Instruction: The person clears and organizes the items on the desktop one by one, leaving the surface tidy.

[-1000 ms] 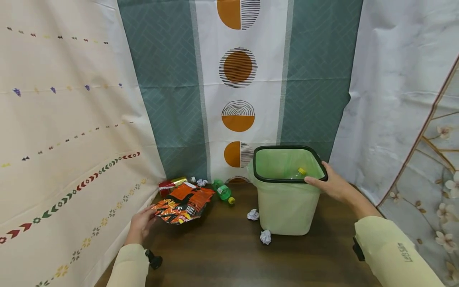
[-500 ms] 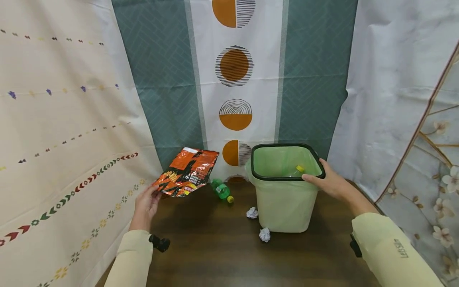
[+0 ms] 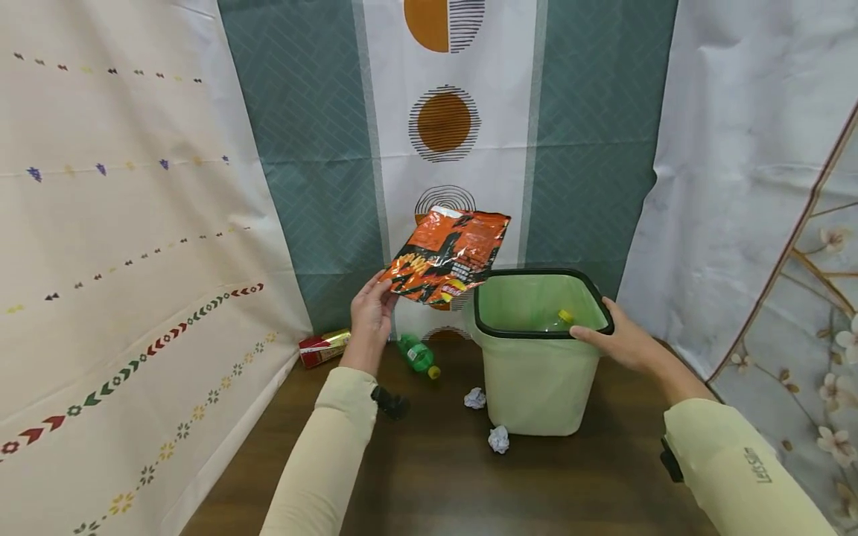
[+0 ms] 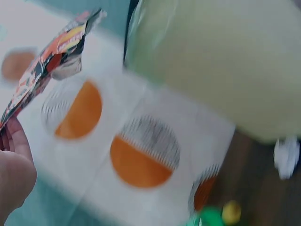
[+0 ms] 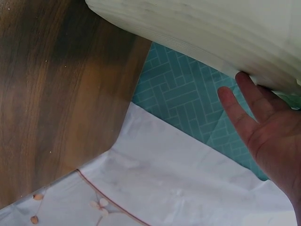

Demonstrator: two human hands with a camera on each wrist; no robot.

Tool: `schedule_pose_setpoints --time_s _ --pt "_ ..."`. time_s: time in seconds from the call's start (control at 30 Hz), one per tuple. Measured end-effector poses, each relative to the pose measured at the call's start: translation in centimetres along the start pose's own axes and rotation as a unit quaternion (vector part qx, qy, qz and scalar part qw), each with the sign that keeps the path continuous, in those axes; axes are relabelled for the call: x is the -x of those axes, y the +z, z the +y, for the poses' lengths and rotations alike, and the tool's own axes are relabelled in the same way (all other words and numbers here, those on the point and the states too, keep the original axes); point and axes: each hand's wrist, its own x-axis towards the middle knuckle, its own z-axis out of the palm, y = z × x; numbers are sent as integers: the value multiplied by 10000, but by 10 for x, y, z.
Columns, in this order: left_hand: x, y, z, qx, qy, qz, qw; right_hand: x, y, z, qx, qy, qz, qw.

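My left hand (image 3: 370, 316) pinches an orange and black snack bag (image 3: 449, 257) by its lower left corner, up in the air left of the trash can. In the left wrist view the bag (image 4: 51, 59) appears nearly edge-on, above the fingers. The pale green trash can (image 3: 532, 387) has a black rim and a green liner; a clear bottle with a yellow cap (image 3: 566, 317) lies inside. My right hand (image 3: 623, 342) rests on the can's right front corner, thumb on the rim. Its fingers look straight and spread in the right wrist view, against the can's side.
Two crumpled paper balls, one (image 3: 475, 398) beside the can and one (image 3: 499, 439) in front, lie on the brown table (image 3: 442, 484). A green bottle (image 3: 417, 356) and a red and gold package (image 3: 322, 348) lie farther back. Patterned cloths hang around the table.
The left hand has lifted the snack bag off the table and carried it up and right, toward the trash can. The right hand stays at the rim.
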Motion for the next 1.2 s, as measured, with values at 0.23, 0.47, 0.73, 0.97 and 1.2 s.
schedule_pose_setpoints --time_s 0.23,0.47,0.73,0.97,1.2 --pt "17 58 -41 67 115 -204 9997 1 5 3 -100 -23 63 9999" --pt "37 80 -68 -1266 439 -645 9889 2 8 1 -93 -13 77 9999" --pt "35 50 -84 -2725 454 -540 9596 0 5 2 -199 -51 99 9997" --pt "31 33 -82 -2999 125 -718 9512 -3 6 1 -427 -202 129 9988" --pt "34 45 -81 -3253 60 -1136 9388 -1 2 -1 -268 111 -14 9996"
